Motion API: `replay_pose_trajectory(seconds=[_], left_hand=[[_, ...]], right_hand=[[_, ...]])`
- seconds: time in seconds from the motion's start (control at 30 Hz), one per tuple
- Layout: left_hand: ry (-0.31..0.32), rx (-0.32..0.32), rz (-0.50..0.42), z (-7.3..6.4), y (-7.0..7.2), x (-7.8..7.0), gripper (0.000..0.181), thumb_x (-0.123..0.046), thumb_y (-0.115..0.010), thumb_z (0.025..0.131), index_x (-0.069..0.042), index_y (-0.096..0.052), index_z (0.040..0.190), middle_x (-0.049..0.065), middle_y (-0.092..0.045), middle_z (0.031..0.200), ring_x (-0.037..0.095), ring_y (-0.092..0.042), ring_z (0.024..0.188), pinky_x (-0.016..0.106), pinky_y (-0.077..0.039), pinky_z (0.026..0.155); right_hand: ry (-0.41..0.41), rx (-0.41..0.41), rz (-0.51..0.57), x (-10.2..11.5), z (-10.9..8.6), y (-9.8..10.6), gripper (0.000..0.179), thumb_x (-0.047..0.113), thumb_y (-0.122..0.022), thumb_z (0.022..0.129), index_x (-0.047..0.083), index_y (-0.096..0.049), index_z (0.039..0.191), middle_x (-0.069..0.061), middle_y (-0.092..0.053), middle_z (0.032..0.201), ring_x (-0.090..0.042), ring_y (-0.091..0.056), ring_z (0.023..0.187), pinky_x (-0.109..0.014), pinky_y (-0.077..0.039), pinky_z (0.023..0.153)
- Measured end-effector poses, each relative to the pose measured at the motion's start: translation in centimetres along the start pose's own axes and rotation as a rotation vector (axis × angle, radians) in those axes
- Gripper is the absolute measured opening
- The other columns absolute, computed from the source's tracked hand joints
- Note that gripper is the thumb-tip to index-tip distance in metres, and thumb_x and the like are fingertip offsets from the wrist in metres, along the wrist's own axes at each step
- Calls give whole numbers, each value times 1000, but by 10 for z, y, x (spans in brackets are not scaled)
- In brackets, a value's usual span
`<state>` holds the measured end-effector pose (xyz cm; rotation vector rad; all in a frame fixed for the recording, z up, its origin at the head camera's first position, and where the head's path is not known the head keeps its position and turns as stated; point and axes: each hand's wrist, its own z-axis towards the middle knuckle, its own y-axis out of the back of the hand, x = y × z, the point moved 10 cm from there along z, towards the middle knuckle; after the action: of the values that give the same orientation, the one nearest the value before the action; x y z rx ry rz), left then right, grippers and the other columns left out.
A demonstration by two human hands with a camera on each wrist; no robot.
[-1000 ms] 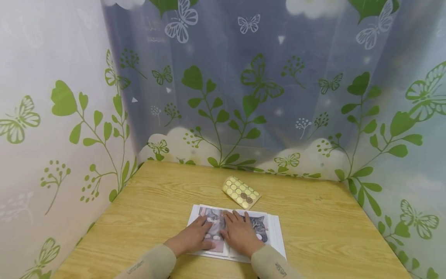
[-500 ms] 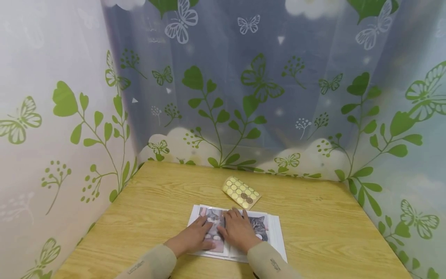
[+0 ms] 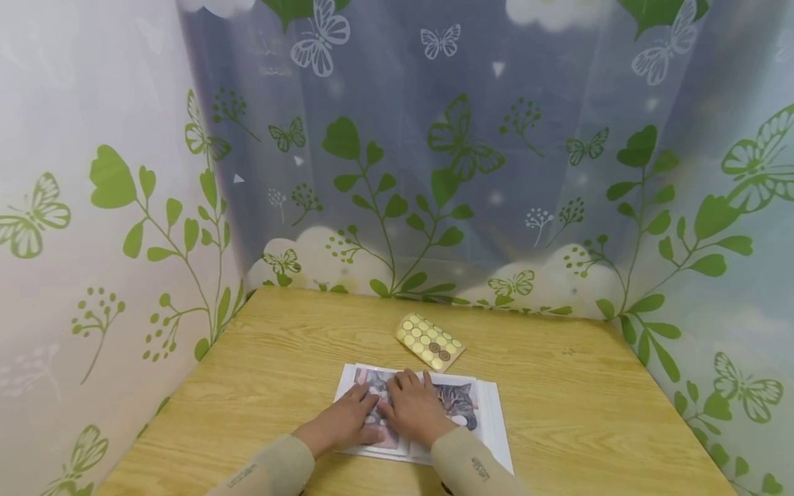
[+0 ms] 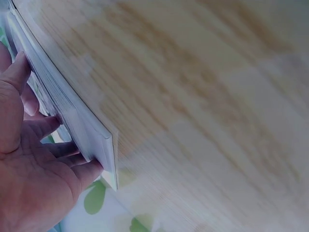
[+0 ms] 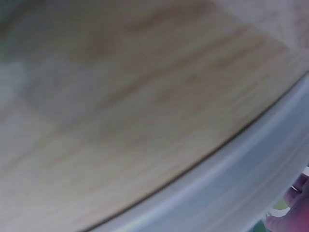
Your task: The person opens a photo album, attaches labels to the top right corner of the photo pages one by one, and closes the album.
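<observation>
A white photo album lies spread on the table, with cat pictures on both pages. My left hand rests on the left page with fingers extended, and in the left wrist view its fingertips touch the page close to the album's edge. Across the middle fold, my right hand lies with its fingers spread, its thumb reaching near the left fingertips. The tabby picture on the right page is partly exposed beside it. The right wrist view holds mostly the blurred side of the album.
Behind the album lies a card of round gold stickers, two of the spots dark. The wood-grain table is enclosed by printed curtains with butterflies and leaves at the back and both sides.
My right hand has slid leftward across the fold toward the left hand, exposing more of the tabby picture. The left hand and the sticker card stay where they were.
</observation>
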<state>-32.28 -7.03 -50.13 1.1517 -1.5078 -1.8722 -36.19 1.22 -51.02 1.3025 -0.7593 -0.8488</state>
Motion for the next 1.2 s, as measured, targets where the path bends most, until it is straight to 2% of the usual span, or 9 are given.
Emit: replay_pose_trajectory(seconds=[0.5,0.77,1.03,1.2], left_hand=[[12,-3,54,3,1,1,72,-49,-70,88,3,-53,136,29,-43,144,46,-40,134,55,-38,108],[-12,-51,143,5,7,-1,70,-53,-71,84,-1,-59,130,24,-51,137,41,-49,127,58,-46,98],[1,-29,140,10,8,2,70,-56,-73,82,-4,-60,127,23,-52,135,39,-50,125,56,-47,97],[45,-9,101,11,9,9,73,-58,-73,80,-4,-61,128,25,-50,137,41,-49,125,57,-45,100]], right_hand=[[-6,-50,16,-7,-10,5,57,47,-48,101,10,-49,145,-12,-48,144,-33,-40,137,-62,-24,113],[0,-60,7,-12,-15,8,60,48,-50,100,10,-48,146,-13,-49,145,-33,-42,136,-63,-26,113],[-13,-54,41,-24,-20,8,62,51,-49,100,9,-50,144,-18,-48,144,-36,-42,135,-64,-24,113],[-45,-55,86,-37,-23,8,58,49,-49,100,4,-55,137,-20,-49,141,-38,-42,134,-64,-23,113]])
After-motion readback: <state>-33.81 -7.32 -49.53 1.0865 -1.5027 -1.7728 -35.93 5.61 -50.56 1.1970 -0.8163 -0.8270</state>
